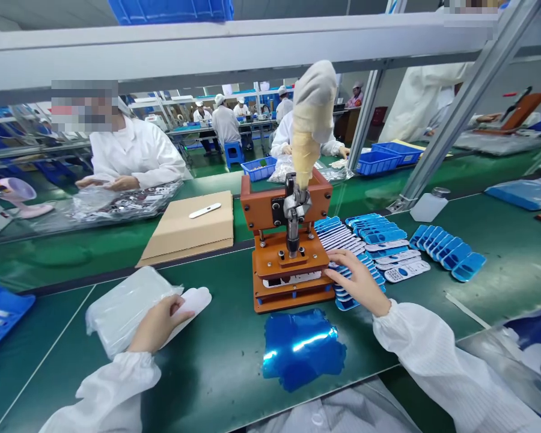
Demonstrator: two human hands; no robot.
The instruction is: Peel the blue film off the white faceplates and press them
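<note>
An orange hand press (pixel 288 252) with a cloth-wrapped lever (pixel 313 114) stands at the middle of the green table. My left hand (pixel 160 322) is closed on a white oval plastic shell (pixel 193 300), beside a clear bag of white parts (pixel 121 307). My right hand (pixel 358 279) reaches to the press's right side, its fingers resting on a row of blue-filmed panels (pixel 347 252). A white part lies in the press's slot (pixel 293 279).
More blue-filmed panels (pixel 448 252) fan out at the right. A crumpled blue film (pixel 302 349) lies near me. A cardboard box (pixel 189 228), a blue tray (pixel 0 310) and a white bottle (pixel 430 204) stand around. Co-workers in white coats (pixel 135 153) sit across the table.
</note>
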